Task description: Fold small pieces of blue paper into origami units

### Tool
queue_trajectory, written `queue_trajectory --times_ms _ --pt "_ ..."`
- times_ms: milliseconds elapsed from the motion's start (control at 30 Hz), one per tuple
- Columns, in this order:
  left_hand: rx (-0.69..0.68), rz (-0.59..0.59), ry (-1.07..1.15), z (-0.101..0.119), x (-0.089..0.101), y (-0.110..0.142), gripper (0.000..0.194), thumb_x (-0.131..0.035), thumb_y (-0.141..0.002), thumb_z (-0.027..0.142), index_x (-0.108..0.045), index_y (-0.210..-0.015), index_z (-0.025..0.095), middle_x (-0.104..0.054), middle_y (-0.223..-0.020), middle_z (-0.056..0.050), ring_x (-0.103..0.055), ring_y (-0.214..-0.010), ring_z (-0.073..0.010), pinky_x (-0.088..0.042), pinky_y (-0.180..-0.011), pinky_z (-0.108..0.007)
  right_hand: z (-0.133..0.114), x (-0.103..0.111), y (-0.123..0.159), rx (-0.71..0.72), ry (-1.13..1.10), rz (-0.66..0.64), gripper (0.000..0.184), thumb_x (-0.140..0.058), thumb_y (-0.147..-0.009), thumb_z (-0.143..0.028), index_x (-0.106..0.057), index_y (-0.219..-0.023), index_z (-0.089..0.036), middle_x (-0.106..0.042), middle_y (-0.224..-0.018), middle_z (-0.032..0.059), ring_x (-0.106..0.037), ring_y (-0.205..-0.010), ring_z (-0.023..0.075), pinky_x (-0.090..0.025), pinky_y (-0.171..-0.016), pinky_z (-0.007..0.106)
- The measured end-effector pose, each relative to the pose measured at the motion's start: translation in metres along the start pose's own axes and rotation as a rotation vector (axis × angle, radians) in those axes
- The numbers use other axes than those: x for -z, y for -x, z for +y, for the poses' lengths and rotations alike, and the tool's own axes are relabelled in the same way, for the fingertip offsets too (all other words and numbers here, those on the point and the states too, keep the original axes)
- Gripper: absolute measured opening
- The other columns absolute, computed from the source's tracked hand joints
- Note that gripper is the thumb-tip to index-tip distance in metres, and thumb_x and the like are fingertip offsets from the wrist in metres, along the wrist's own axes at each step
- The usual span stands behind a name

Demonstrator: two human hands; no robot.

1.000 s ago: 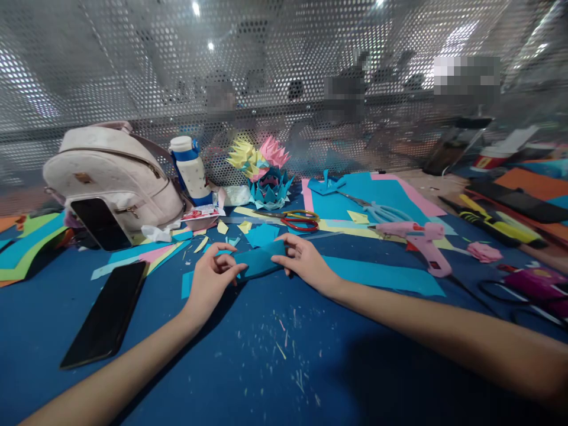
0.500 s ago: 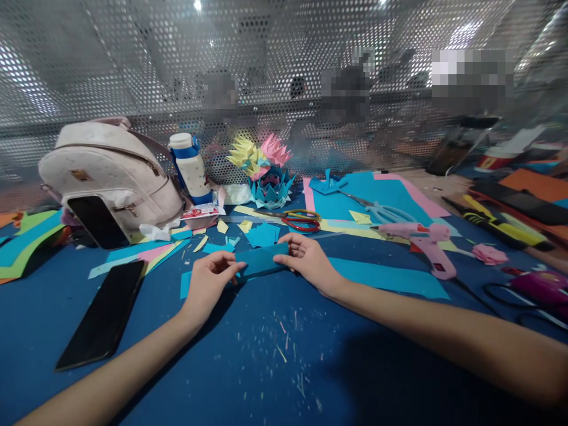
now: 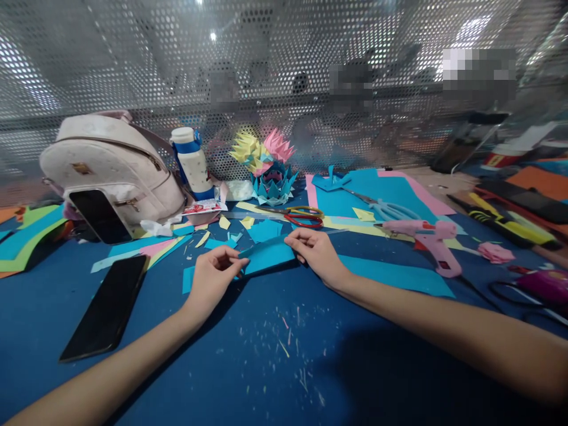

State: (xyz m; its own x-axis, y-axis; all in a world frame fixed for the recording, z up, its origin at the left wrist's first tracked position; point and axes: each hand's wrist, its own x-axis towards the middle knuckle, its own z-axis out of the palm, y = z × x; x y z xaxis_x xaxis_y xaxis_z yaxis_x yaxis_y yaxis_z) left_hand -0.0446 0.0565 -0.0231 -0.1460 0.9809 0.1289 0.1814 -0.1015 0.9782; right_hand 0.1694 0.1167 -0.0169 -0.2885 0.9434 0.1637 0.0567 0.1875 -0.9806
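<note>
A blue paper strip (image 3: 267, 255) is stretched between my two hands, tilted a little up from the table. My left hand (image 3: 216, 273) pinches its left end between thumb and fingers. The right end is pinched by my right hand (image 3: 316, 253), its fingertips at the upper corner. Behind my right wrist lies a longer blue strip (image 3: 394, 276) flat on the table. Just beyond the held strip are blue paper scraps (image 3: 265, 230) and scissors (image 3: 304, 217) with red and yellow handles. Folded paper flowers (image 3: 274, 183) in yellow, pink and blue stand farther back.
A pink glue gun (image 3: 437, 239) and pale-blue scissors (image 3: 390, 210) lie to the right, near blue sheets (image 3: 373, 192). On the left are a black phone (image 3: 106, 310), a backpack (image 3: 110, 171) with another phone leaning on it, and a bottle (image 3: 193, 165). A perforated metal panel (image 3: 275, 71) stands behind.
My right hand has slid to the strip's right end, and its fingers have drawn together at the corner. More of the strip's face shows now. My left hand keeps its pinch.
</note>
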Motion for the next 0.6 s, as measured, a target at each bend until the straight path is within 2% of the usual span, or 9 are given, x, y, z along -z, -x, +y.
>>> queue_trajectory --times_ms 133,233,433,600 --pt "-0.006 -0.017 -0.011 -0.0022 0.0015 0.0000 0.016 -0.071 -0.070 0.022 -0.057 -0.068 0.017 -0.057 -0.054 0.004 -0.055 -0.049 -0.0091 -0.045 -0.050 -0.020 0.0030 -0.0005 -0.0005 0.007 -0.012 0.034 0.020 -0.071 -0.072 -0.035 -0.063 -0.075 -0.017 -0.053 -0.061 -0.0022 -0.043 -0.050 0.0083 -0.034 -0.047 0.024" --pt "-0.015 -0.048 -0.034 -0.0026 0.0013 0.0008 0.014 -0.071 -0.070 0.022 -0.058 -0.068 0.017 -0.057 -0.054 0.004 -0.055 -0.050 -0.0093 -0.044 -0.050 -0.020 0.0046 -0.0009 -0.0014 0.047 -0.015 0.021 0.022 -0.075 -0.068 -0.032 -0.059 -0.068 -0.017 -0.056 -0.069 0.0000 -0.050 -0.063 0.0117 -0.040 -0.058 0.026" --pt "-0.026 -0.066 -0.066 -0.0013 -0.0001 0.0018 0.015 -0.070 -0.072 0.023 -0.057 -0.068 0.017 -0.057 -0.054 0.004 -0.055 -0.049 -0.0095 -0.043 -0.049 -0.020 0.0030 -0.0001 -0.0007 0.111 0.016 -0.017 0.023 -0.064 -0.080 -0.034 -0.052 -0.068 -0.018 -0.047 -0.066 -0.0014 -0.042 -0.063 0.0118 -0.034 -0.058 0.026" --pt "-0.009 -0.061 -0.087 0.0003 -0.0009 0.0017 0.015 -0.070 -0.072 0.023 -0.057 -0.068 0.018 -0.057 -0.053 0.004 -0.055 -0.048 -0.0094 -0.043 -0.048 -0.020 0.0023 0.0008 -0.0005 0.165 0.029 -0.061 0.024 -0.059 -0.084 -0.034 -0.049 -0.069 -0.019 -0.045 -0.069 -0.0011 -0.040 -0.065 0.0128 -0.034 -0.060 0.027"
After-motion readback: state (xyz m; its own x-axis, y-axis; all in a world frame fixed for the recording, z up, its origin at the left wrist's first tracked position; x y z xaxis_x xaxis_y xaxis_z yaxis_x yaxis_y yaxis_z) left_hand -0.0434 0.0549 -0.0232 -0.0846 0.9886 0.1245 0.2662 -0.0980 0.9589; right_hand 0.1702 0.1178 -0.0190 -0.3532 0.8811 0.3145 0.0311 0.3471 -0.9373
